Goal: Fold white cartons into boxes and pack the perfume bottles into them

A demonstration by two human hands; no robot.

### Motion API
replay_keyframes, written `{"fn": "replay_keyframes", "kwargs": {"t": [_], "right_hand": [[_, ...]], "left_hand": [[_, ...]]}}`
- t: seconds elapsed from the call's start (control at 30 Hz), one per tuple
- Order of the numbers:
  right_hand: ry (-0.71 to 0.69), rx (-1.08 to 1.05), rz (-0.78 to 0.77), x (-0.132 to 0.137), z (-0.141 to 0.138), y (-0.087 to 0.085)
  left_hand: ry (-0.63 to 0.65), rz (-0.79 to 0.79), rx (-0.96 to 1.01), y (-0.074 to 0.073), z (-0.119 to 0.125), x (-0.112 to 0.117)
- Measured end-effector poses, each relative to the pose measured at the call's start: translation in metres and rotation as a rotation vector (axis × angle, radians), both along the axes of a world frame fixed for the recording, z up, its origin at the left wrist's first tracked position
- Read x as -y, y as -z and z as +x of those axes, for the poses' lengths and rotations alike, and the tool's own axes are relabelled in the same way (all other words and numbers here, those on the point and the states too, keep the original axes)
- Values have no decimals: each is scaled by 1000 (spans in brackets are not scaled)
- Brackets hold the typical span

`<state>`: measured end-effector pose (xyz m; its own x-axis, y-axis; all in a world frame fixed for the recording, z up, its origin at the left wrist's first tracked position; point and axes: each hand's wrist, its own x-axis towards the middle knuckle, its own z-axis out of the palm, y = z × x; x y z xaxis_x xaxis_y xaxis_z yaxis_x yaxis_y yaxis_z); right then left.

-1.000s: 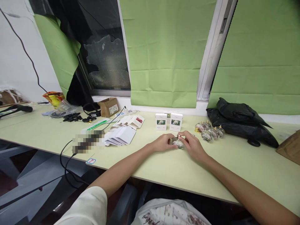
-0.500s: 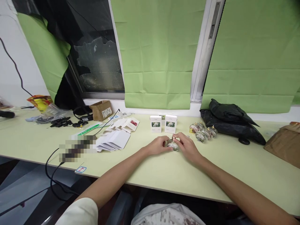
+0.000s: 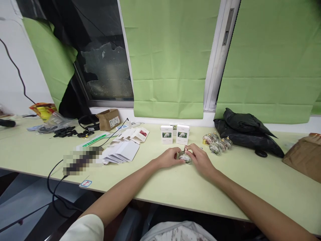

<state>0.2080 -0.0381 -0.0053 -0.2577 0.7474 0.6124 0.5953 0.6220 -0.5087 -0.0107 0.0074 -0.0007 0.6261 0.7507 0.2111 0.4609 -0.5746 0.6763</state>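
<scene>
Both of my hands meet over a small round glass bottle [image 3: 185, 157] resting on the pale green table [image 3: 175, 187]. My left hand [image 3: 169, 158] grips its left side with curled fingers. My right hand [image 3: 198, 158] is closed on its right side and top, fingertips pinching near the cap. Just behind stand two small white boxes [image 3: 174, 134] with a flower picture. To the right lies a cluster of several similar glass bottles [image 3: 217, 144].
A fan of flat white cartons [image 3: 122, 149] lies to the left, beside a black cable [image 3: 56, 180] and a blurred object. A small cardboard box [image 3: 108, 118], black clips and a yellow packet sit far left. A black plastic bag [image 3: 247, 130] and a brown box [image 3: 302, 155] lie right.
My hands have kept their hold on the bottle with only small finger shifts. The camera has swung slightly, so the whole scene shifted left.
</scene>
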Motion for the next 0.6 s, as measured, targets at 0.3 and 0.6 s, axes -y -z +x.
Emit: {"fn": "replay_keyframes", "kwargs": {"t": [0.3, 0.6], "right_hand": [[-30, -14, -70, 0, 4, 2], [-42, -36, -180, -3, 15, 3]], "left_hand": [[4, -2, -3, 1, -2, -3], [-33, 39, 0, 0, -6, -7]]}}
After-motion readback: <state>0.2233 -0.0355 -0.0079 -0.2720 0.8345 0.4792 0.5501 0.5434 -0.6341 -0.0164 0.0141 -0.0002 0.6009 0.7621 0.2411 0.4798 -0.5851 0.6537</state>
